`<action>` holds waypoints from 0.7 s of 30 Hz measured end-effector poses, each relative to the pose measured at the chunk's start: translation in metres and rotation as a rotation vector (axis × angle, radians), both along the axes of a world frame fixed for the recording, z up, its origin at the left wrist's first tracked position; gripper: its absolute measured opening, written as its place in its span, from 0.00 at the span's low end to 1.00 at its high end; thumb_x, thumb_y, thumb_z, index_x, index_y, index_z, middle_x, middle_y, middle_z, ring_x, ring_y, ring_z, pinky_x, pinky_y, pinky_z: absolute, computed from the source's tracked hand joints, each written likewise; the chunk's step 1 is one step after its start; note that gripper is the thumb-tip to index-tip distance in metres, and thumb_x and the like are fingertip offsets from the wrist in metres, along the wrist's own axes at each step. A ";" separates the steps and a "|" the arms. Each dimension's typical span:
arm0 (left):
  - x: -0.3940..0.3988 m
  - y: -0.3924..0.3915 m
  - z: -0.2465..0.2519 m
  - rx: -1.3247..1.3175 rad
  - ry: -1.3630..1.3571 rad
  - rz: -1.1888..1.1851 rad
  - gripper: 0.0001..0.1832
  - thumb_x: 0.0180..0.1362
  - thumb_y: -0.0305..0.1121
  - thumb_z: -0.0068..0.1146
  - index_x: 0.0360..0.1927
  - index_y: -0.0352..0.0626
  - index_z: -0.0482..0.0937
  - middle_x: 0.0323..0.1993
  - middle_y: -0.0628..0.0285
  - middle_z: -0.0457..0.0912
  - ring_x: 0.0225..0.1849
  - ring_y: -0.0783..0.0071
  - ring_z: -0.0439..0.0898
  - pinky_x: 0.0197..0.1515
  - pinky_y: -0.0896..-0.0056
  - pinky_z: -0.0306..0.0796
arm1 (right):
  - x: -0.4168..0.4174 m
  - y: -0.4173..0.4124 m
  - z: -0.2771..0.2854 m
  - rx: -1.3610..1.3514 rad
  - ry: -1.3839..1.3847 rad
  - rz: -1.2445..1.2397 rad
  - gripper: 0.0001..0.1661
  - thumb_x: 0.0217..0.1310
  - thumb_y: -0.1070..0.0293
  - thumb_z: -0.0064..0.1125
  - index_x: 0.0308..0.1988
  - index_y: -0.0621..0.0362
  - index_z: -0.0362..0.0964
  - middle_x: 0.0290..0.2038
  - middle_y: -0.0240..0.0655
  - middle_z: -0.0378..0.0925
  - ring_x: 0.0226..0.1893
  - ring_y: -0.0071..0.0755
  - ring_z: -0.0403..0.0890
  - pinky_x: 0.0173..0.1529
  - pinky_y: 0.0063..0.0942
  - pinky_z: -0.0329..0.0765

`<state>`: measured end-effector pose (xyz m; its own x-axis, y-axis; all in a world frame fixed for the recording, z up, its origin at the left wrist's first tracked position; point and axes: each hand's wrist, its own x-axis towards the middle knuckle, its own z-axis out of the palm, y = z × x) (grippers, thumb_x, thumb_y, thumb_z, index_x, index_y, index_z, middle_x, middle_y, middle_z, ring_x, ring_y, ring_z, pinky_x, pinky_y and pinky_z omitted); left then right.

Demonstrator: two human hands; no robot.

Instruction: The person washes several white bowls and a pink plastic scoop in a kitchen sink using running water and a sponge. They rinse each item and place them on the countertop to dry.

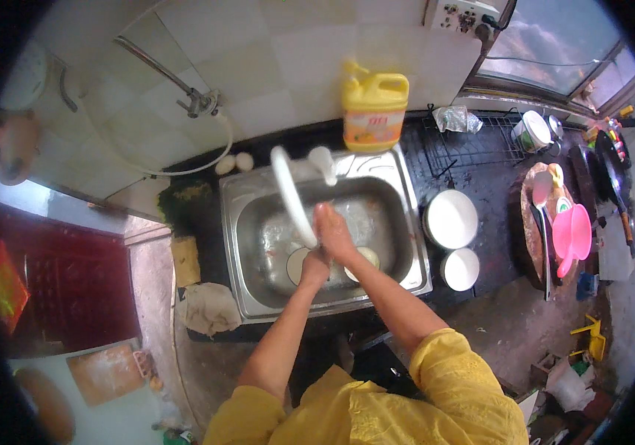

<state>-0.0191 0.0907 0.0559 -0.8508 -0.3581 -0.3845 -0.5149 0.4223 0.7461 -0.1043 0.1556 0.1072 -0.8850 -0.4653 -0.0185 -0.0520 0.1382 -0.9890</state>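
Both hands are close together over the stainless steel sink [229, 245]. A white, curved dish [289, 189], seen nearly edge-on and blurred, rises from between them towards the wall. My left hand [316, 267] grips its lower end. My right hand [333, 231] lies against its right side, fingers bent; whether it holds anything is hidden. Below the hands, a round dish [296, 267] and a pale round dish [366, 263] lie in the basin, each partly covered by my hands or forearms. A white faucet [324, 165] stands at the sink's back edge.
A yellow detergent jug [376, 111] stands behind the sink. Right of it are a large white bowl [451, 219], a smaller white bowl [460, 270] and a wire rack [462, 150]. Farther right lie a spatula [543, 222] and a pink scoop [572, 233]. A cloth [212, 307] hangs over the left edge.
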 end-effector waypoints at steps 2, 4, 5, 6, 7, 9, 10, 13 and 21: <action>-0.004 -0.002 -0.001 0.285 0.039 0.205 0.16 0.60 0.39 0.44 0.41 0.37 0.76 0.41 0.44 0.78 0.46 0.43 0.74 0.46 0.52 0.66 | -0.003 0.004 -0.002 0.124 0.116 0.143 0.19 0.68 0.57 0.40 0.30 0.60 0.65 0.31 0.42 0.74 0.26 0.47 0.74 0.33 0.36 0.71; -0.001 -0.015 -0.008 0.060 -0.006 0.065 0.20 0.61 0.43 0.44 0.43 0.35 0.76 0.40 0.44 0.79 0.45 0.45 0.75 0.45 0.53 0.66 | -0.007 0.012 -0.002 0.216 0.220 0.360 0.17 0.65 0.58 0.44 0.31 0.60 0.68 0.34 0.44 0.75 0.31 0.49 0.76 0.37 0.38 0.72; 0.002 -0.024 -0.011 -0.053 -0.027 -0.005 0.22 0.61 0.45 0.44 0.43 0.35 0.76 0.40 0.44 0.79 0.44 0.46 0.76 0.45 0.53 0.66 | -0.012 0.015 0.000 0.199 0.358 0.384 0.15 0.63 0.58 0.46 0.34 0.60 0.69 0.36 0.43 0.75 0.35 0.49 0.75 0.41 0.39 0.71; -0.002 -0.029 0.001 0.088 -0.113 0.115 0.22 0.61 0.45 0.45 0.42 0.32 0.76 0.34 0.45 0.80 0.42 0.56 0.79 0.43 0.59 0.68 | -0.018 0.021 0.009 0.193 0.496 0.403 0.14 0.61 0.59 0.48 0.36 0.59 0.70 0.39 0.43 0.75 0.39 0.50 0.74 0.44 0.40 0.70; 0.000 -0.045 -0.003 0.164 -0.109 0.179 0.22 0.61 0.45 0.45 0.41 0.33 0.76 0.33 0.47 0.80 0.41 0.59 0.79 0.42 0.61 0.68 | -0.023 0.020 0.020 0.172 0.640 0.431 0.15 0.59 0.59 0.51 0.39 0.58 0.71 0.41 0.43 0.74 0.43 0.50 0.74 0.48 0.41 0.70; 0.004 -0.074 -0.008 0.321 -0.099 0.300 0.21 0.62 0.45 0.45 0.39 0.35 0.77 0.30 0.52 0.80 0.38 0.67 0.79 0.40 0.66 0.68 | -0.025 0.019 0.038 0.280 0.723 0.183 0.21 0.53 0.61 0.55 0.47 0.56 0.70 0.47 0.42 0.72 0.51 0.48 0.69 0.56 0.43 0.64; 0.008 -0.081 -0.003 0.438 0.005 0.327 0.17 0.62 0.43 0.46 0.38 0.38 0.77 0.30 0.59 0.79 0.35 0.72 0.77 0.37 0.70 0.68 | -0.028 0.017 0.041 0.343 0.805 0.016 0.23 0.52 0.64 0.56 0.50 0.56 0.67 0.51 0.43 0.70 0.53 0.49 0.68 0.57 0.44 0.63; 0.009 -0.099 0.012 0.820 0.155 0.411 0.11 0.65 0.37 0.47 0.37 0.39 0.74 0.33 0.62 0.78 0.34 0.74 0.76 0.36 0.72 0.70 | -0.031 0.011 0.018 0.729 0.811 -0.061 0.42 0.47 0.72 0.57 0.62 0.60 0.51 0.64 0.48 0.53 0.60 0.53 0.62 0.62 0.44 0.59; 0.038 -0.138 0.057 1.321 0.246 0.499 0.17 0.66 0.43 0.42 0.34 0.38 0.75 0.35 0.59 0.78 0.39 0.69 0.76 0.44 0.62 0.71 | 0.086 -0.012 -0.040 0.150 -0.572 -0.440 0.31 0.58 0.62 0.52 0.59 0.60 0.59 0.47 0.43 0.74 0.44 0.46 0.77 0.47 0.36 0.73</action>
